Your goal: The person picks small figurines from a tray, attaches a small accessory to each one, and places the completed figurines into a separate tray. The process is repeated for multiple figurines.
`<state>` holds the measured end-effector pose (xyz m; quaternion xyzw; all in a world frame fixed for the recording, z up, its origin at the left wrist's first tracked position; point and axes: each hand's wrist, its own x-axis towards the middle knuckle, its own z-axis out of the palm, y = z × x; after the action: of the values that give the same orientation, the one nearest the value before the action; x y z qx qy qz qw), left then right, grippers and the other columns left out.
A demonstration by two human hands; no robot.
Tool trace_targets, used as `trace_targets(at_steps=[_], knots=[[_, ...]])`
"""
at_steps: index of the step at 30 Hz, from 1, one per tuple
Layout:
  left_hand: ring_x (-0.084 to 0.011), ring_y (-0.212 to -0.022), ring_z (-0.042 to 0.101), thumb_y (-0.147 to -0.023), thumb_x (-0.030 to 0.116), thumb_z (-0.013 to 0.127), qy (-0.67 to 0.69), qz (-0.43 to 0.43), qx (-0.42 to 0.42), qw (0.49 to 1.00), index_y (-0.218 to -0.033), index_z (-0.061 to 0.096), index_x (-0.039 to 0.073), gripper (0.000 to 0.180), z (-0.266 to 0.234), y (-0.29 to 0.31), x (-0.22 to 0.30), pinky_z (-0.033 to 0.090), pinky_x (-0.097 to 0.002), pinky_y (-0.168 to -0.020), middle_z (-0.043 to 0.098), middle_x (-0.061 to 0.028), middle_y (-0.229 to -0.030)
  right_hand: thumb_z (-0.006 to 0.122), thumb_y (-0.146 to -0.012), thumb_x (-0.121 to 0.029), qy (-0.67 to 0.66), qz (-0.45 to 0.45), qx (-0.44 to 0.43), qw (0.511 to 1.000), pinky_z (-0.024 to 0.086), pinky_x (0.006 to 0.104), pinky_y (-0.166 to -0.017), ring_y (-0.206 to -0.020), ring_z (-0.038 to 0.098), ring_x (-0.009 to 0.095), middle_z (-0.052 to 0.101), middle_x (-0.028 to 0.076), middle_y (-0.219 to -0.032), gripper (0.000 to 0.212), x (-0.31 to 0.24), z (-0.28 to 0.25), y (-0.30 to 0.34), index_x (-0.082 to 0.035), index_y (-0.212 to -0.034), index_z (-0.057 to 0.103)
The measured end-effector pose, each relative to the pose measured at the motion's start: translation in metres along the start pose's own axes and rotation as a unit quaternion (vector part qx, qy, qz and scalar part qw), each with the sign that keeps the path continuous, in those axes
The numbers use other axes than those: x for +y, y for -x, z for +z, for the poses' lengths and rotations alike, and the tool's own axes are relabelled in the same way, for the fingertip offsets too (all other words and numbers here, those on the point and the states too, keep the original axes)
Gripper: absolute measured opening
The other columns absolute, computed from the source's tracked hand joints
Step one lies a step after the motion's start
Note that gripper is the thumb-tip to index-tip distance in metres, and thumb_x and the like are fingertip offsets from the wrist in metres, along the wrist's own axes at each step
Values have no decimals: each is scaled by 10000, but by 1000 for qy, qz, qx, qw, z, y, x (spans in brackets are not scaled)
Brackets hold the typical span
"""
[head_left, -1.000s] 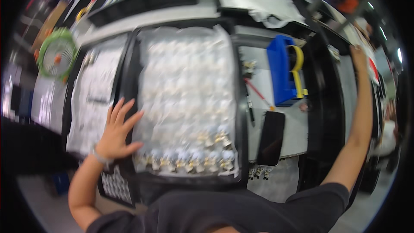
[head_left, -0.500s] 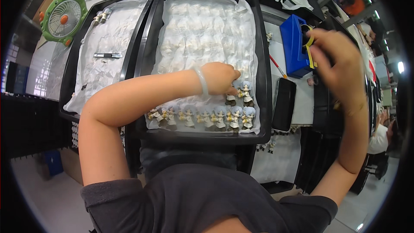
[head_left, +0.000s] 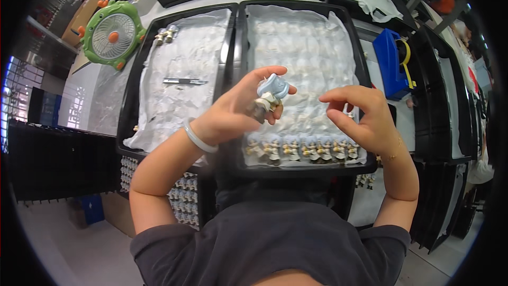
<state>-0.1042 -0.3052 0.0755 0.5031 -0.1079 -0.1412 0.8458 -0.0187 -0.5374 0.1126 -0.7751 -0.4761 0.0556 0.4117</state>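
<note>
I've got the left hand (head_left: 225, 119) clamped on a figure (head_left: 271, 95), tilted, over the middle tray (head_left: 307, 171). The right hand (head_left: 368, 119) is apart from it, to the figure's right, thumb and fingers parted; can't tell if it touches anything below. Middle tray: row of figures (head_left: 291, 150) at near edge, lumpy white sheet (head_left: 296, 42) beyond. Left tray (head_left: 133, 100), sheet-lined: cutter (head_left: 185, 81), two figures (head_left: 160, 36) near far-left corner.

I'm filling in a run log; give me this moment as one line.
left hand: holds blue-haired figurine | right hand: open, nothing visible held | figurine row: along near edge of white-lined black tray
</note>
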Motion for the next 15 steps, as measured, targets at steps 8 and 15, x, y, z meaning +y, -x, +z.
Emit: trace_targets(at_steps=[8,15], knots=[[-138,-962,424,-665,-26,620,-434,112,87,890,-1261,273,77,697,-11,15,-14,378,-281,-829,403,-71,-1156,591,-787,-198,-221,126,-126,959,363,209,-510,-561,470,60,551,2,-619,181,16,63,-34,-18,-771,583],[-234,-822,444,-538,107,718,-554,194,119,800,-1148,478,51,658,-9,13,-10,385,-306,-752,422,-94,-944,469,-862,-140,-325,150,-186,915,413,258,-644,-715,506,105,564,53,-807,181,38,84,-30,-1,-960,531]])
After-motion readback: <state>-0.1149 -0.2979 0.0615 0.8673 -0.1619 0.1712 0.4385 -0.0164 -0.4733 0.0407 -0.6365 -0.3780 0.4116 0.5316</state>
